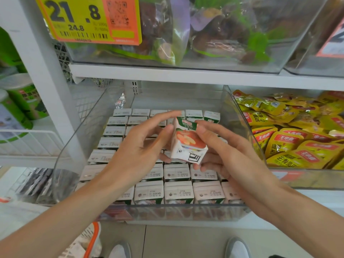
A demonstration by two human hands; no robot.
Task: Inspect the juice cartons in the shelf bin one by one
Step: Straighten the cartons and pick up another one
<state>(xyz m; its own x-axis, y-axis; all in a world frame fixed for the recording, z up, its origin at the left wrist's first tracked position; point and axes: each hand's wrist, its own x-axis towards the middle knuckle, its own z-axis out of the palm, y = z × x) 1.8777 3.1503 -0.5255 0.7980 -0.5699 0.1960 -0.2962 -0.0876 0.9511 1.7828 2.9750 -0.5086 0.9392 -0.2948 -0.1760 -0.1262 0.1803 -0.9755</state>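
A small white and green juice carton [187,141] with an orange fruit picture is held tilted above the clear shelf bin [178,211]. My left hand [141,146] touches its left side with thumb and fingers. My right hand [227,153] grips it from the right and underneath, fingers curled round its base. Several more juice cartons [177,190] stand upright in tight rows in the bin, their white tops showing printed dates.
A second clear bin at the right holds yellow snack packets [297,135]. The bin on the shelf above contains bagged goods behind a yellow price tag [87,19]. Green tubs [16,101] sit at the left. My shoes [238,248] and a basket's orange handle [93,239] are below.
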